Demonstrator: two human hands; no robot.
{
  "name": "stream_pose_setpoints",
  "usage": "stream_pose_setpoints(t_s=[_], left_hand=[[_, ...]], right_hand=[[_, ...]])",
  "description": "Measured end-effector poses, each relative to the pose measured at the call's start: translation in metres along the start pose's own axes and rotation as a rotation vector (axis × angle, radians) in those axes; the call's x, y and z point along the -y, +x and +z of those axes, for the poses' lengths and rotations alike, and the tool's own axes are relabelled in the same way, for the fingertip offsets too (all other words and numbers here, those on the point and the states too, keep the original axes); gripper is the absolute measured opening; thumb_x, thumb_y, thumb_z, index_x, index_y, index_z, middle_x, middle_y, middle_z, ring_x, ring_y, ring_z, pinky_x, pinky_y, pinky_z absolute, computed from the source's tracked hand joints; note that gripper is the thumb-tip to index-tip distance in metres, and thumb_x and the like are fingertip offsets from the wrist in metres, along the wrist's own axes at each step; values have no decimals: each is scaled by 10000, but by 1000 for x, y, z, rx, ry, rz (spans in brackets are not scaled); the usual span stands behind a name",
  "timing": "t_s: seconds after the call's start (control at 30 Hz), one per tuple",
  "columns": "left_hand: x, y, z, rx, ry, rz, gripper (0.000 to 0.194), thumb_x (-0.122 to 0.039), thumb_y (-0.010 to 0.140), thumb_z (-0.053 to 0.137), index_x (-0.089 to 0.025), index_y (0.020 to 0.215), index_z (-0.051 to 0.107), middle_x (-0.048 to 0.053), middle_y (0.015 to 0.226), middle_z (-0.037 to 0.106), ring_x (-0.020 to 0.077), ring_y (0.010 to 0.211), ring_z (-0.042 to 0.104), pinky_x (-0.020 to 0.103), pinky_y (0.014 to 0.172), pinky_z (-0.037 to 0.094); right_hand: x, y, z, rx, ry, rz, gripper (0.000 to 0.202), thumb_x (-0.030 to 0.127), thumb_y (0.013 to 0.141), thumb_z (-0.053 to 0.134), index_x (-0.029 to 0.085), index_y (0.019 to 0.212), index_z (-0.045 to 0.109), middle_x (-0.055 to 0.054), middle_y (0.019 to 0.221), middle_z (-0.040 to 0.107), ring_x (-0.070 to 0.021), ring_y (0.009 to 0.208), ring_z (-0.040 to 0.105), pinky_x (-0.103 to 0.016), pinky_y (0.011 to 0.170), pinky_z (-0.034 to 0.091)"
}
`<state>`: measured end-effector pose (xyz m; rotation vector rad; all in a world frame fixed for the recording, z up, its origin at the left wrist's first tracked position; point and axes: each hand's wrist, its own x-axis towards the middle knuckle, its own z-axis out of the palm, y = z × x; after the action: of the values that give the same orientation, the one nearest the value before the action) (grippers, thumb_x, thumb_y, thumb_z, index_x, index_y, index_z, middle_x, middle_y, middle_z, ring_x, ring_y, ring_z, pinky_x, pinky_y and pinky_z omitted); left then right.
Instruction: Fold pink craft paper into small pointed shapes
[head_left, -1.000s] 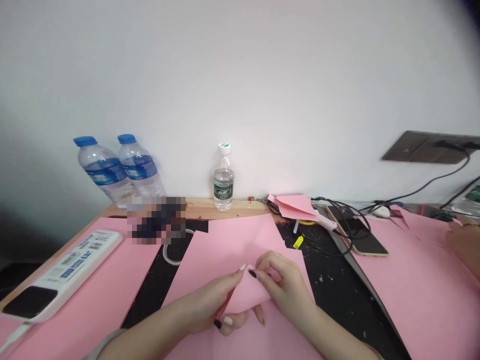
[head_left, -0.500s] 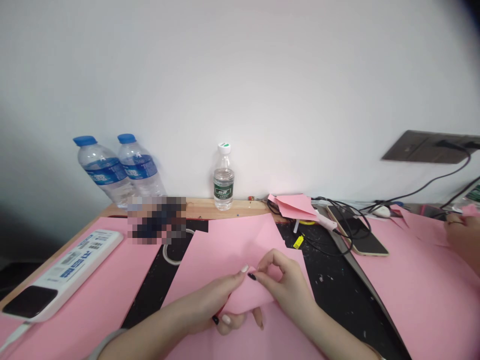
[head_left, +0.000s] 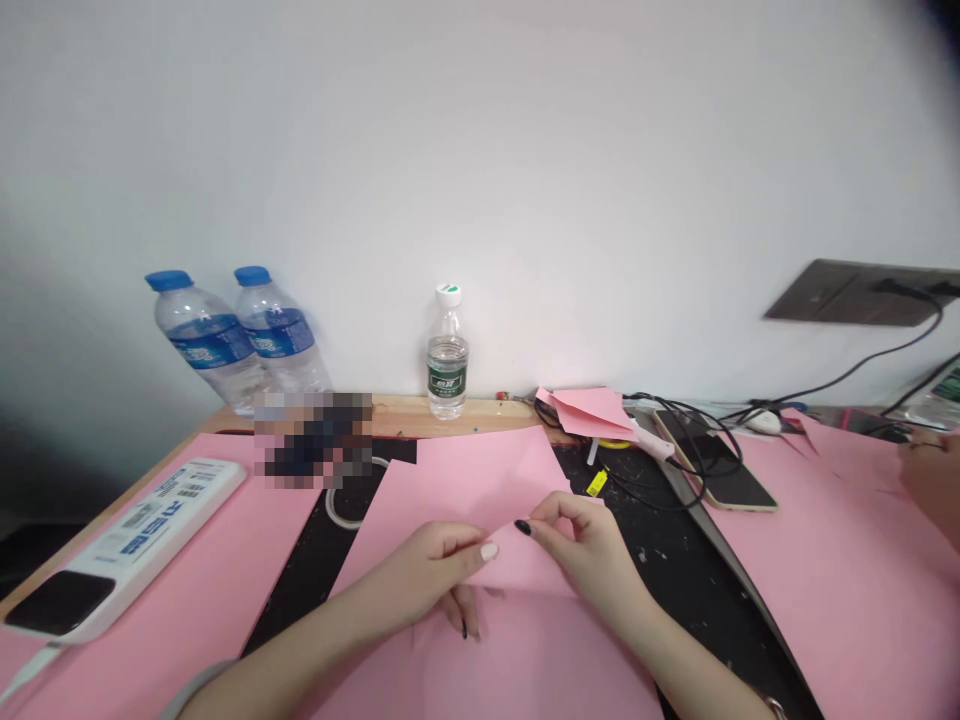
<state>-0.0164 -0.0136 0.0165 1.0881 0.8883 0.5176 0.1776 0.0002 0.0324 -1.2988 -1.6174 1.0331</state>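
Between my two hands is a folded piece of pink paper [head_left: 517,562], raised a little over larger pink sheets [head_left: 480,470] on the black mat. My left hand [head_left: 442,565] pinches its left side, the thumb with a white nail lying on top and other fingers curled below. At the upper right edge, my right hand [head_left: 585,545] grips the paper between thumb and forefinger, the thumb's nail black. The rest of the right fingers are mostly hidden behind the paper.
Left lies a white power bank [head_left: 165,540] with a cable. Bottles stand along the wall, including a small water bottle [head_left: 448,370]. Right are black cables [head_left: 694,470], a phone [head_left: 727,470] and a folded pink paper [head_left: 589,410]. Another person's hand [head_left: 930,480] is at the far right.
The folded paper has turned and spread flatter between my hands. My right hand has moved slightly right and up; my left thumb has slid down onto the paper.
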Motion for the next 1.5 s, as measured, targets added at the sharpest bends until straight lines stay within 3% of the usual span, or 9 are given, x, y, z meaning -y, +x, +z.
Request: stream_pose_setpoints(t_s=[0.17, 0.3, 0.53, 0.7, 0.77, 1.0, 1.17, 1.37, 1.5], left_hand=[[3, 2, -1, -132, 28, 79, 239, -362, 802, 572, -127, 757, 580, 52, 686, 682, 169, 592, 670, 249, 553, 498], [6, 5, -1, -191, 54, 104, 186, -307, 796, 571, -124, 811, 605, 22, 559, 655, 162, 515, 649, 221, 459, 461], [5, 2, -2, -159, 89, 93, 170, -279, 773, 593, -119, 800, 641, 42, 629, 686, 205, 633, 685, 248, 503, 507], [-1, -1, -1, -201, 119, 176, 378, -214, 724, 651, -199, 1101, 622, 68, 1049, 681, 200, 763, 672, 317, 676, 526], [-3, -1, -1, -230, 88, 227, 406, -171, 697, 673, -218, 1095, 609, 58, 1119, 650, 174, 764, 655, 310, 724, 505], [-2, -1, -2, -291, -51, 316, 170, -169, 707, 678, -178, 732, 510, -42, 660, 630, 117, 636, 610, 219, 611, 450], [-4, -1, -6, -421, 55, 294, 184, -241, 725, 669, -168, 643, 522, -13, 656, 656, 141, 648, 631, 247, 616, 474], [-4, 0, -9, -459, 75, 285, 208, -278, 729, 670, -176, 634, 516, -8, 640, 671, 160, 665, 653, 280, 645, 503], [-3, 0, -9, -448, 43, 266, 219, -292, 730, 670, -179, 637, 506, -12, 633, 668, 170, 680, 663, 300, 669, 511]], right_hand=[[-7, 1, -1, -52, -6, -17, 181, 262, 753, 601, 168, 604, 563, 9, 587, 555, -124, 577, 483, -238, 568, 384], [-11, 3, 0, -15, 77, 25, 186, 284, 746, 614, 166, 618, 547, 19, 591, 524, -113, 560, 460, -229, 535, 365], [-5, 4, 0, 73, 100, 75, 159, 300, 743, 611, 161, 667, 597, 46, 511, 494, -100, 485, 442, -219, 488, 348], [-5, 3, -1, 3, 132, 122, 191, 345, 741, 623, 169, 668, 604, 25, 544, 560, -116, 499, 476, -224, 488, 349], [-6, 3, -2, -32, 147, 135, 211, 368, 738, 633, 169, 678, 598, 16, 563, 570, -118, 504, 475, -227, 491, 345], [-11, 2, 0, -89, 339, 116, 273, 362, 758, 647, 224, 811, 418, 108, 447, 387, -70, 406, 244, -195, 417, 186], [-15, 3, 0, -71, 337, 62, 269, 371, 752, 656, 210, 748, 441, 79, 489, 441, -78, 442, 320, -200, 449, 251], [-15, 2, -5, -51, 362, -19, 271, 468, 785, 592, 198, 794, 569, -37, 766, 608, -168, 716, 571, -257, 650, 441], [-12, 0, -11, 97, 287, -154, 447, 618, 756, 522, 202, 845, 659, -124, 1126, 586, -289, 1153, 465, -389, 951, 369]])
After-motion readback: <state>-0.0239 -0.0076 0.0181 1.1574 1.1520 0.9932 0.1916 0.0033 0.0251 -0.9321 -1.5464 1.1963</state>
